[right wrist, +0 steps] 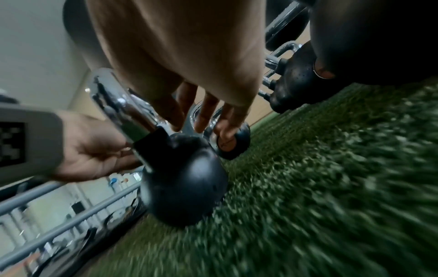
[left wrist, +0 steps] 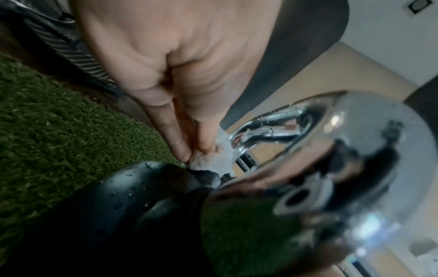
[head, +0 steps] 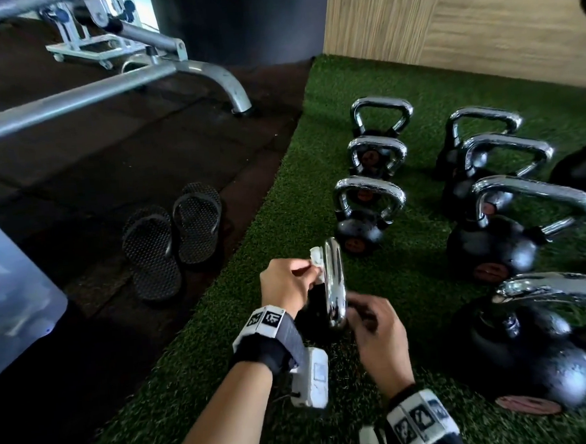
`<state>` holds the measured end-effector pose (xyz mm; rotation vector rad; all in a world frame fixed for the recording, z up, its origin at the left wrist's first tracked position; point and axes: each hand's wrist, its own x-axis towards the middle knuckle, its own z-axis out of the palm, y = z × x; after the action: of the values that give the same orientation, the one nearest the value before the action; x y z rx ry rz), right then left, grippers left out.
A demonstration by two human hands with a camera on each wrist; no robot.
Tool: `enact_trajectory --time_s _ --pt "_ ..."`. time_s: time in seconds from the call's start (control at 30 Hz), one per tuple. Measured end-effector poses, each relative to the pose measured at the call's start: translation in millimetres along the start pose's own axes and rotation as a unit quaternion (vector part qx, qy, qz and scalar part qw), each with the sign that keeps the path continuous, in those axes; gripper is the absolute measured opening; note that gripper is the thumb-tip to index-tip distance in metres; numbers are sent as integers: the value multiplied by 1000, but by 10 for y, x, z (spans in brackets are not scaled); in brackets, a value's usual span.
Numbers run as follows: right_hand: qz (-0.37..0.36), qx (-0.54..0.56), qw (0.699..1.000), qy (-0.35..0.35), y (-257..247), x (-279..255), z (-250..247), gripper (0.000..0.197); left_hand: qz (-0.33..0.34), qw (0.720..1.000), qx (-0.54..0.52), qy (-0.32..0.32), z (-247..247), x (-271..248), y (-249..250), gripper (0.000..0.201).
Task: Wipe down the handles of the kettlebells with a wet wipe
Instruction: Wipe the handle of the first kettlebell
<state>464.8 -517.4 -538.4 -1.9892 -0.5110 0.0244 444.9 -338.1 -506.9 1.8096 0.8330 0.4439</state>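
Near the left edge of the green turf (head: 425, 275), we pinched the wet wipe (head: 316, 255) in our left hand (head: 287, 284) against the far end of the kettlebell (right wrist: 187, 180)'s chrome handle (head: 335, 288), which stood between our hands. Our right hand (head: 377, 333) hovered just right of the handle's near end, fingers (right wrist: 206, 114) loosely spread; whether they touched it we could not tell.

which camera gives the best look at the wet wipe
The left wrist view: the wet wipe is close up, pinched by the left hand against the chrome handle. The head view shows a small white scrap; the right wrist view hides it.
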Motion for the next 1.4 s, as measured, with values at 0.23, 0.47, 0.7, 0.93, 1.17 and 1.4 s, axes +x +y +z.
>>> enact_trajectory --time_s 0.23,0.47,0.7,0.93,1.17,1.4 --pt "177 172 964 -103 85 189 221 45 28 998 -47 29 11 -77 64 15" --pt "173 163 968 -83 97 216 205 50 -56 968 -239 -42 11 6 263 13" --pt "176 180 964 -81 76 215 161 41 -44 934 -348 -76 -112 -104 357 16" --pt "198 205 955 -82 64 272 133 41 -49 952 -296 -68 -186 -108 431 9" --pt "190 225 951 -93 99 250 113 42 -8 963 -242 -119 -359 -312 336 14" --pt "192 209 953 -108 3 266 41 45 -16 945 -262 -194 -509 -539 161 20"
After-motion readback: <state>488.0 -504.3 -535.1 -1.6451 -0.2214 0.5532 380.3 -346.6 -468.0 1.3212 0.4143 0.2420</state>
